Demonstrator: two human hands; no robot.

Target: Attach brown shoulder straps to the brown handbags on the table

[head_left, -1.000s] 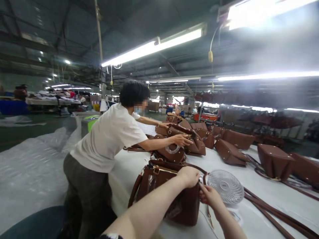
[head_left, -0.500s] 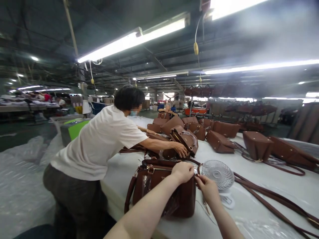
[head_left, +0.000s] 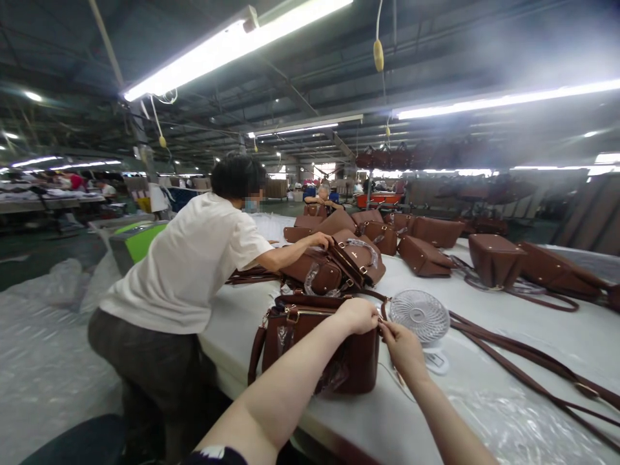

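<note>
A dark brown handbag (head_left: 358,365) stands upright on the white table (head_left: 382,426) before me, with gold rings and clear plastic wrap on its front. My left hand (head_left: 359,315) reaches across its top to the right end, fingers closed on the strap end there. Close beside it, my right hand (head_left: 398,339) pinches the same brown strap (head_left: 382,309) between thumb and fingers. The small hardware between my fingertips is too hidden to make out. A white fan (head_left: 420,316) stands just right of my hands.
At the left, a person in a white shirt (head_left: 194,258) leans over the table, one hand on a brown bag (head_left: 353,261) behind mine. More brown bags (head_left: 426,256) lie further back. Long brown straps (head_left: 523,368) and clear plastic lie at the right.
The view has tilted down slightly. The other person's hand has moved back and left along the bag behind mine. My two hands remain together at the strap end.
</note>
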